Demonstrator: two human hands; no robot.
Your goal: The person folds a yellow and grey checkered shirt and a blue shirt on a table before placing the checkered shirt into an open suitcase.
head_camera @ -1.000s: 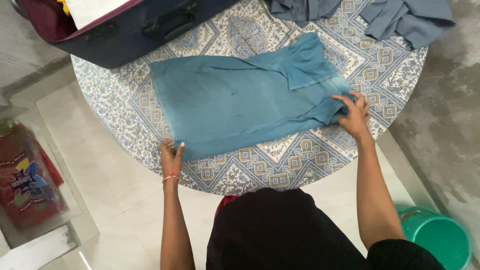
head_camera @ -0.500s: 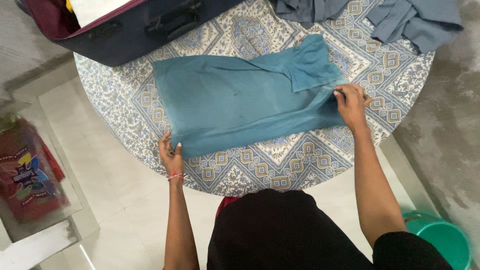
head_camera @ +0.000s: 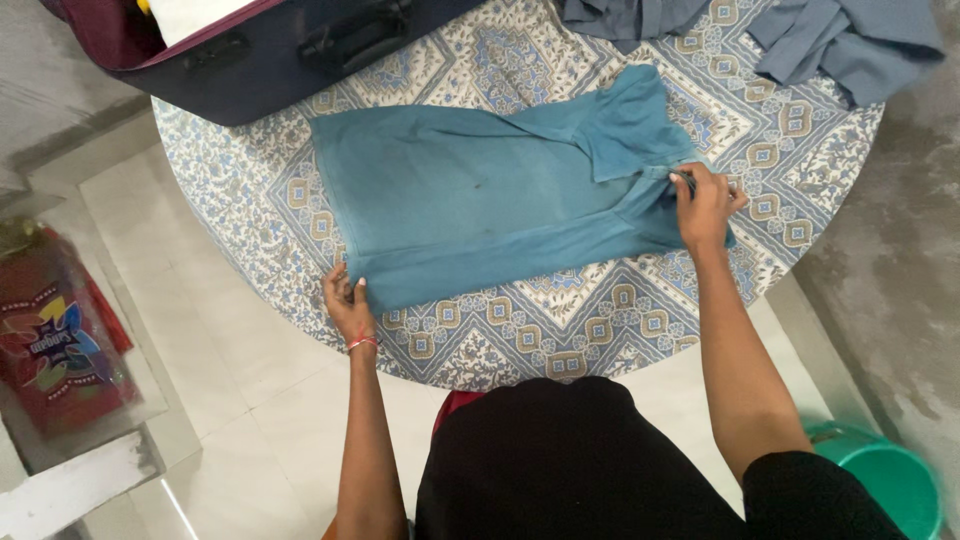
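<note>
The teal shirt (head_camera: 480, 205) looks light and limp, best held at its edges: left hand (head_camera: 347, 300) pinches its 7 o'clock corner, right hand (head_camera: 705, 205) grips the 3 o'clock end.

A round table (head_camera: 640, 330) under a blue-and-tan patterned cloth carries everything. A folded teal garment (head_camera: 470, 205) lies flat at its middle. Beyond the garment, a dark suitcase (head_camera: 300, 55) sits at the far-left rim, and crumpled grey-blue clothes (head_camera: 850, 40) lie far right.
</note>
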